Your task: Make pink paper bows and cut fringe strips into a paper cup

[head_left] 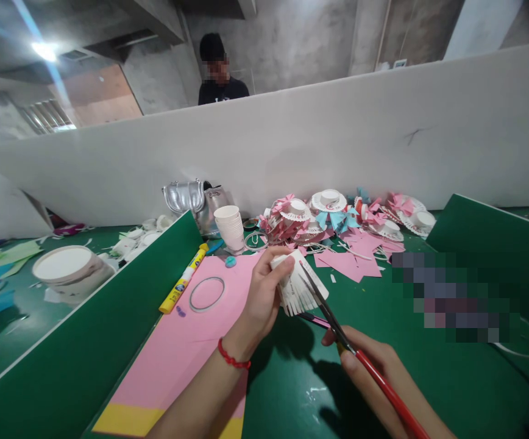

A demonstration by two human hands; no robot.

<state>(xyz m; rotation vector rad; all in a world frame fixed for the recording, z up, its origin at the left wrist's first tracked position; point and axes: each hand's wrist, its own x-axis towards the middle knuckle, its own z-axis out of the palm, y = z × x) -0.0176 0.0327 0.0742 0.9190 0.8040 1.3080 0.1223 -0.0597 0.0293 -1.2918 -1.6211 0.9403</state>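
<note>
My left hand [269, 283] grips a white paper cup [301, 281], tilted on its side, its wall slit into narrow strips along the lower edge. A red bracelet circles my left wrist. Closed around scissors [326, 311] with red on the handle is my right hand [367, 353]. The dark blades reach over the cup's wall from the lower right, and their tips lie at the paper. Beneath the blades, a dark and pink strip-like thing shows in part; I cannot make out what it is. My right fingers partly hide the handle.
Pink paper [155, 378] lies at left with a ring of tape [206, 294] on it, beside a yellow tube [183, 280]. Stacked paper cups [229, 227] and a silver bag [186, 198] stand behind. Finished-looking cup crafts [328, 200] pile up at the back. Green dividers [109, 323] flank the table.
</note>
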